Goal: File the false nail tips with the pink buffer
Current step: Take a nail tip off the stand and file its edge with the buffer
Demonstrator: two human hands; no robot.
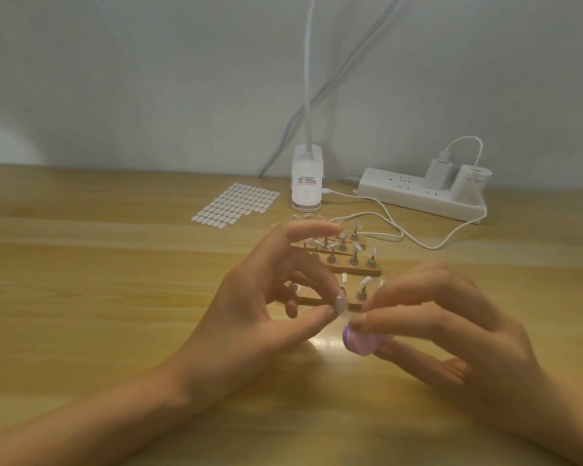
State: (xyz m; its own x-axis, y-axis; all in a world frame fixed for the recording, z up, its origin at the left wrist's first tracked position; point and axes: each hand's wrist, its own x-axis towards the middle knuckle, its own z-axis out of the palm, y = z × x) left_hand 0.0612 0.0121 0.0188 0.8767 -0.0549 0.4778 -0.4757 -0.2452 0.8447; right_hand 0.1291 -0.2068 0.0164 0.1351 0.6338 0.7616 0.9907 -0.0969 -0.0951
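My left hand (266, 304) pinches a clear false nail tip (342, 307) between thumb and middle finger, with the index finger raised. My right hand (451, 334) grips the pink buffer (359, 341), whose rounded pink and purple end shows under the thumb, right below the nail tip and touching or nearly touching it. Behind the hands, wooden holder strips (354, 269) carry several more clear nail tips (354, 250) on small metal stands. Both hands hover just above the wooden table (81, 297). The picture is blurred around the fingers.
A sheet of adhesive tabs (238, 205) lies at the back left of centre. A white clip lamp base (307, 179) stands behind the holders, and a white power strip (421, 193) with plugs sits at the back right. A white cable (401, 232) loops across the table.
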